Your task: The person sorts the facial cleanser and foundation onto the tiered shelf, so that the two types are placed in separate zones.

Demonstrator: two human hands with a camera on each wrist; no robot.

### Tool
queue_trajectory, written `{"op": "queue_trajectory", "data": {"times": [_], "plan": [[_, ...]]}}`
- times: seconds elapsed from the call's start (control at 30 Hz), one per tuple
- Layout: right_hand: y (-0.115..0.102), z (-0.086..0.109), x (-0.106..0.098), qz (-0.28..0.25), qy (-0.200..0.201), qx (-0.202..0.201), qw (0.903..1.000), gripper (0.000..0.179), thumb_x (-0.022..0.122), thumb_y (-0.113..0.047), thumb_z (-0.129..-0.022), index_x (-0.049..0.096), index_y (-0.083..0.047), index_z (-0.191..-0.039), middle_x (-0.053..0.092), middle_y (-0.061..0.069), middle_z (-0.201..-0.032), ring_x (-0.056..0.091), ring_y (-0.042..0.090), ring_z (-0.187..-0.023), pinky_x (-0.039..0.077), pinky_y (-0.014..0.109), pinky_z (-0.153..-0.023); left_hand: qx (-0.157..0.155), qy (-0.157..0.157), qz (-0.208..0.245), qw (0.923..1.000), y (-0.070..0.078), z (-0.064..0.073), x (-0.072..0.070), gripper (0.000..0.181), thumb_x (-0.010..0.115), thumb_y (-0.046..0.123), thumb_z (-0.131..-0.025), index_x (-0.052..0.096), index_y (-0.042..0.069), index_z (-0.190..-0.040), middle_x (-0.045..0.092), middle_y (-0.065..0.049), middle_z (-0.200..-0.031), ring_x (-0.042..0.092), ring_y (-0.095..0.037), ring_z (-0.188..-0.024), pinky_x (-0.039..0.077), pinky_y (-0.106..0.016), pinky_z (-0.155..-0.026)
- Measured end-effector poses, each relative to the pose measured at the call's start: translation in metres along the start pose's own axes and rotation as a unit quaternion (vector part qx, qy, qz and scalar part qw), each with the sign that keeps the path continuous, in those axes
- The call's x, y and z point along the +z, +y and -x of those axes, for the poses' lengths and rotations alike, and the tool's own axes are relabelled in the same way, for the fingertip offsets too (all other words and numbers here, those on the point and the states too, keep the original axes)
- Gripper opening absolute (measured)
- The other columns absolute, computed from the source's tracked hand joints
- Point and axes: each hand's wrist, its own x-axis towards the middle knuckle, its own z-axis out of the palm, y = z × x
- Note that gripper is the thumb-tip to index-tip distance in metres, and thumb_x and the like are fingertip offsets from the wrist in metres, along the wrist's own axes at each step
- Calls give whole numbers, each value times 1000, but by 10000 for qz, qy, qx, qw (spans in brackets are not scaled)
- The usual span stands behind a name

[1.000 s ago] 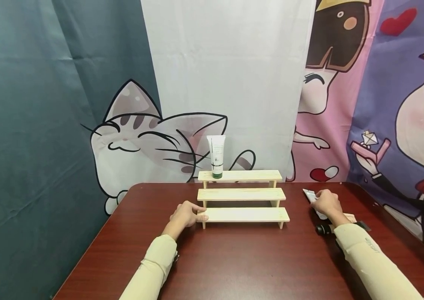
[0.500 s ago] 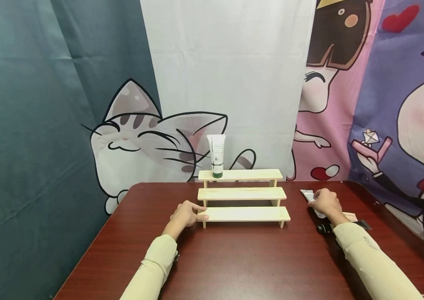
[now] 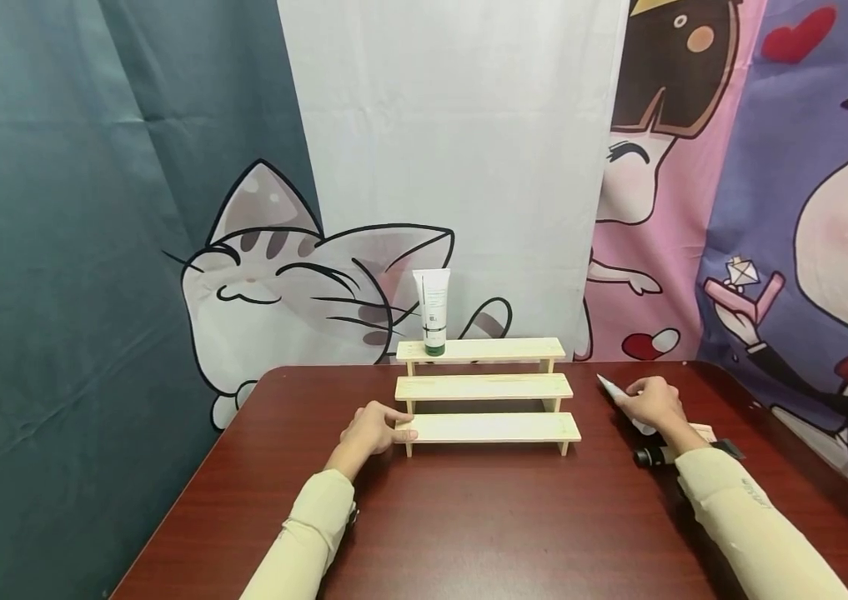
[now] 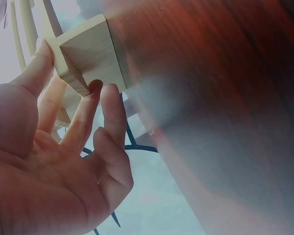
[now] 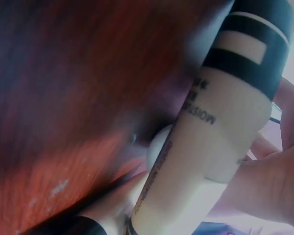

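Note:
A three-tier wooden display rack [image 3: 487, 427] stands on the table. My left hand [image 3: 371, 429] pinches the left end of its lowest step, thumb on top; the left wrist view shows fingertips under the board [image 4: 73, 76]. On the top step stands a white squeeze tube [image 3: 434, 308] with a green cap. Right of the rack, my right hand [image 3: 652, 402] grips a second white squeeze tube [image 3: 611, 388], tilted, its flat end toward the back left. In the right wrist view, a beige tube [image 5: 201, 142] with a black-banded end hides part of that hand [image 5: 264, 191].
Below my right wrist lies a black-capped tube [image 3: 649, 457], beside a pale beige item [image 3: 704, 432] partly behind the forearm. Another dark-ended tube [image 5: 122, 200] shows low in the right wrist view. The table [image 3: 484, 525] ends at a printed curtain [image 3: 461, 167].
The white tube in my right hand has turned, its flat end now narrower to view and slightly farther left. My left hand and the rack have not visibly moved.

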Motion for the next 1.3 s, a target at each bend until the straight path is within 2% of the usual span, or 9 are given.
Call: {"op": "queue_trajectory", "data": {"times": [0.23, 0.5, 0.6, 0.7, 0.83, 0.9, 1.1, 1.17, 1.3], "plan": [[1, 2, -4, -589, 135, 226, 9979, 39, 69, -30, -89, 72, 6, -104, 68, 24, -94, 52, 44, -92, 44, 40, -70, 18, 0, -44, 10000, 2, 0, -1, 38, 84, 50, -70, 78, 40, -107, 65, -12, -129, 62, -32, -109, 47, -49, -75], [-2, 1, -2, -1040, 367, 481, 9927, 42, 64, -30, -90, 70, 5, -112, 68, 20, -97, 55, 29, -85, 45, 29, -62, 47, 10, -92, 9999, 3, -1, -2, 38, 84, 50, -70, 78, 41, -107, 65, -10, -129, 62, -32, -105, 46, -48, -73], [-5, 0, -1, -1515, 328, 509, 9866, 44, 60, -28, -92, 67, 7, -117, 67, 13, -87, 57, 18, -75, 48, 27, -59, 41, 4, -101, 9999, 3, 0, -1, 38, 84, 50, -70, 78, 41, -106, 65, -11, -129, 62, -31, -105, 47, -48, -73], [-9, -2, -4, -2841, -205, 651, 9564, 40, 53, -21, -93, 60, 11, -117, 62, 4, -79, 56, 10, -67, 51, 26, -58, 31, 12, -90, 10000, 3, 0, -1, 38, 84, 50, -70, 78, 41, -107, 65, -11, -128, 62, -30, -105, 46, -48, -73], [-13, -6, -8, -4397, -1019, 1020, 8865, 24, 47, -13, -95, 52, 3, -112, 57, -2, -78, 59, 9, -68, 53, 28, -60, 40, 8, -64, 10000, 2, 0, -1, 38, 84, 50, -71, 78, 40, -107, 65, -11, -129, 61, -31, -106, 46, -48, -75], [-15, -6, -8, -4611, -1182, 1010, 8736, 17, 48, -13, -96, 53, -2, -108, 57, -1, -81, 60, 9, -70, 53, 28, -62, 56, 10, -70, 10000, 2, 0, -1, 38, 84, 50, -71, 78, 41, -107, 65, -10, -129, 61, -32, -107, 46, -49, -75], [-20, -6, -3, -4608, -1042, 686, 8787, 7, 58, -10, -95, 65, -9, -95, 62, 0, -79, 64, 11, -70, 56, 28, -62, 82, 7, -80, 9999, 2, -1, -2, 37, 83, 50, -72, 77, 42, -107, 65, -10, -129, 60, -32, -109, 46, -50, -77], [-22, -5, -1, -4429, -930, 552, 8900, 15, 60, -9, -95, 66, -1, -105, 63, 0, -78, 64, 11, -69, 56, 28, -61, 86, -13, -77, 9999, 1, -1, -1, 37, 83, 50, -72, 77, 42, -107, 64, -10, -130, 61, -32, -109, 46, -50, -76], [-29, -5, -1, -3687, -725, 336, 9261, 47, 61, -14, -96, 50, 17, -130, 62, 2, -85, 61, 8, -73, 56, 28, -62, 70, -24, -63, 10000, 0, -1, -2, 37, 84, 50, -71, 77, 41, -107, 64, -10, -130, 61, -33, -108, 46, -50, -75]]}}
